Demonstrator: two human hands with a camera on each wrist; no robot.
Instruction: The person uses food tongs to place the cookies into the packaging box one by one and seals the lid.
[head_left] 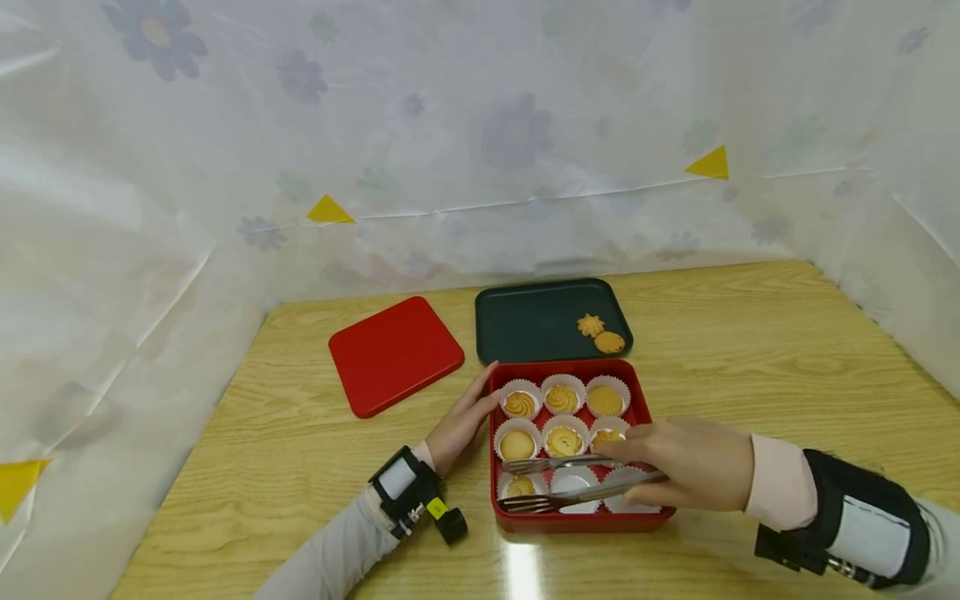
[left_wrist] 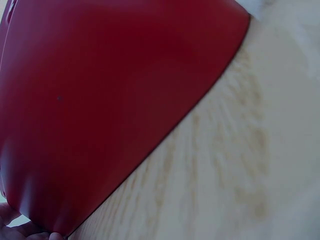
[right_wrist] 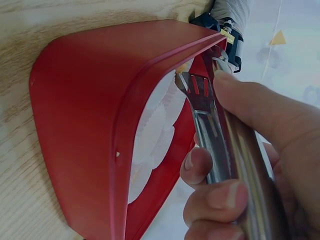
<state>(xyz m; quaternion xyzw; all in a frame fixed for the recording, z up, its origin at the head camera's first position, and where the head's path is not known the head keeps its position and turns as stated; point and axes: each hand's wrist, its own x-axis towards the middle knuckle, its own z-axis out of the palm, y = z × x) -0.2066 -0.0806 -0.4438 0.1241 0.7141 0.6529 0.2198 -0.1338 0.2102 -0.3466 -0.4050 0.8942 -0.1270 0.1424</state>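
A red box (head_left: 585, 522) holds rows of cookies in white paper cups. My right hand (head_left: 678, 462) grips metal tongs (head_left: 551, 502), their slotted ends spread apart over the front row. In the right wrist view the thumb and curled fingers wrap the tongs' handles (right_wrist: 245, 165). Two front cups, the middle one (head_left: 574, 483) and the right one, show no cookie; a cookie (head_left: 520, 487) sits in the front-left cup, partly behind the tongs. My left hand (head_left: 461, 423) rests along the box's left side, fingers extended toward its far left corner.
Behind the box lies a dark green tray (head_left: 525, 321) with a star-shaped cookie (head_left: 590, 325) and an oval cookie (head_left: 609, 342) at its right end. A red lid (head_left: 396, 356) lies flat at the left. A patterned white sheet (head_left: 465, 125) hangs around the wooden table (head_left: 780, 350).
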